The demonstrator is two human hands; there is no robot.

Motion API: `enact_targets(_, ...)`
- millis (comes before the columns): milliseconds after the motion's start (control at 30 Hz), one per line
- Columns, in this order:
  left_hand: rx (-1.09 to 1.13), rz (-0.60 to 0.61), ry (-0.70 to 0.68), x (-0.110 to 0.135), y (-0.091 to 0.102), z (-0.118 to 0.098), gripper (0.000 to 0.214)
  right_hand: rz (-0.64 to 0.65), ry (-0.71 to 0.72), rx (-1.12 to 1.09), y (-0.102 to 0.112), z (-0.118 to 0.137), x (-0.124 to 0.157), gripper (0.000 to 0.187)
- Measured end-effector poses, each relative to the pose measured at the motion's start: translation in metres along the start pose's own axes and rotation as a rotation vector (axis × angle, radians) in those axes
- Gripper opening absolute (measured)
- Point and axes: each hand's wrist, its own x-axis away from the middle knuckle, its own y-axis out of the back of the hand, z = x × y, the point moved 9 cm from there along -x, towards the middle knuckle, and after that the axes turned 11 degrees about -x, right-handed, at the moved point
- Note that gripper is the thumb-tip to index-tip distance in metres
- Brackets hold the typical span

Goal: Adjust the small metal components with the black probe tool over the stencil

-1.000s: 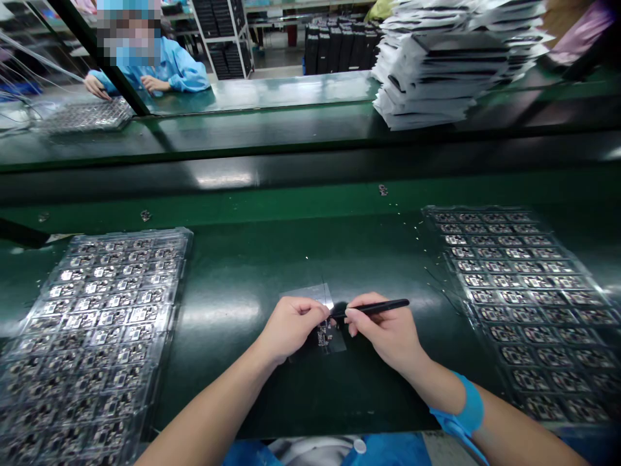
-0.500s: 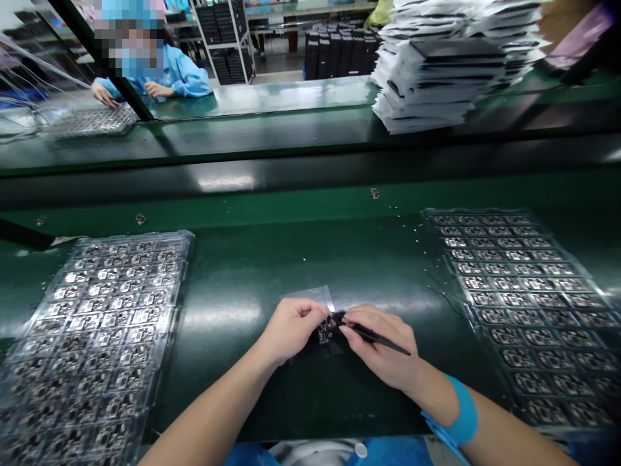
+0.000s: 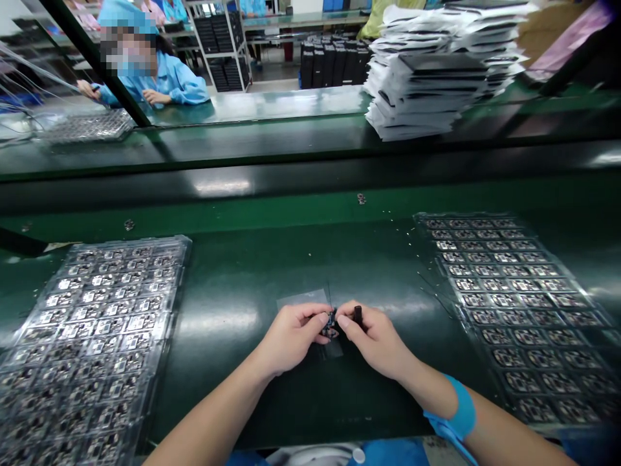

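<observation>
swung round since the earlier frame, the black pen-shaped tool (image 3: pixel 358 315) now stands almost end-on in the right hand (image 3: pixel 376 340), only a short stub showing above the curled, closed fingers. the left fingertips (image 3: pixel 317 317) pinch a small circuit board (image 3: pixel 330 325), which lies between the two hands, touching the left and just beside the right. its long axis is too hidden to tell. under it lies a clear plastic sheet (image 3: pixel 303 299) on the green bench (image 3: pixel 228 285), with the left tray (image 3: pixel 184 241) and right tray (image 3: pixel 420 220) of boards well apart on either side.
</observation>
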Motion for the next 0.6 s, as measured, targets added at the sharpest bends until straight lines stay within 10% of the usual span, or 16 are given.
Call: enact_targets(600,0.067,0.108,-0.086,0.004,-0.009,-0.01,0.033,-0.014,-0.229,-0.581,-0.011,-0.035,-0.004,0.038)
